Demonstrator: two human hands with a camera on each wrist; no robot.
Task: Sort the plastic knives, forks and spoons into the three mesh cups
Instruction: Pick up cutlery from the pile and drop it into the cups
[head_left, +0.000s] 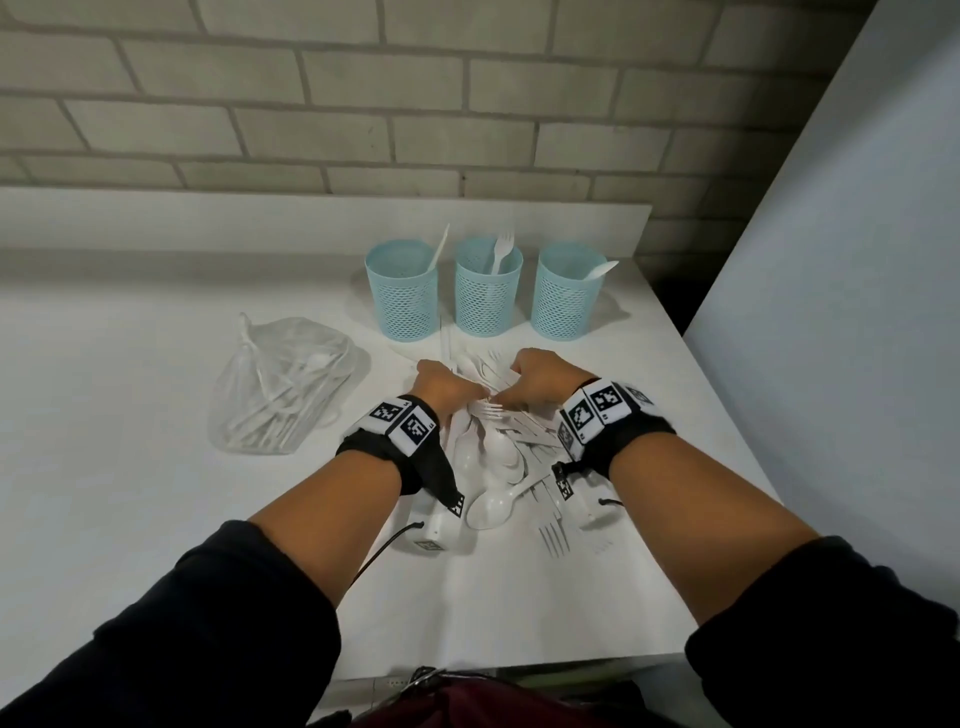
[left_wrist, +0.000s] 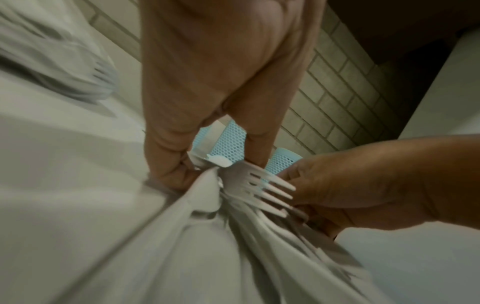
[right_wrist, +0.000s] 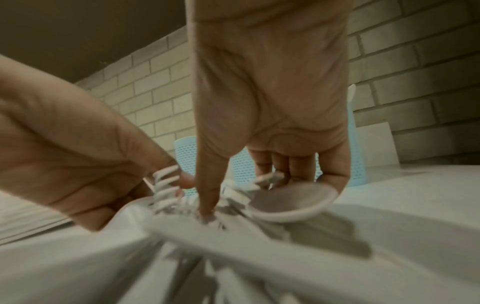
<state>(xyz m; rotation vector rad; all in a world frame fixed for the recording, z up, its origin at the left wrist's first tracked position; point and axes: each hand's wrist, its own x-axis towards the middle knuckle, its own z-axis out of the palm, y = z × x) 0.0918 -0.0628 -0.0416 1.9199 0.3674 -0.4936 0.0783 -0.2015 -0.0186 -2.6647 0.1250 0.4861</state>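
Left hand (head_left: 441, 387), right hand (head_left: 540, 382): both curled, gripping white plastic cutlery pile (head_left: 498, 447); three blue mesh cups (head_left: 488, 286) behind.

The setting looks like a plain back room or utility corner, though its exact kind cannot be told. A wall of pale grey painted bricks with darker mortar lines (head_left: 415, 104) runs behind a flat white bench (head_left: 130, 519), which fits into a corner against a smooth white panel (head_left: 857, 260) on the right. On the bench stand three light-blue plastic mesh cups (head_left: 488, 288), with a heap of white disposable plastic cutlery (head_left: 498, 457) and a crumpled clear plastic bag holding more cutlery (head_left: 283, 384). The lighting is dim, and no appliances or furnishings show.
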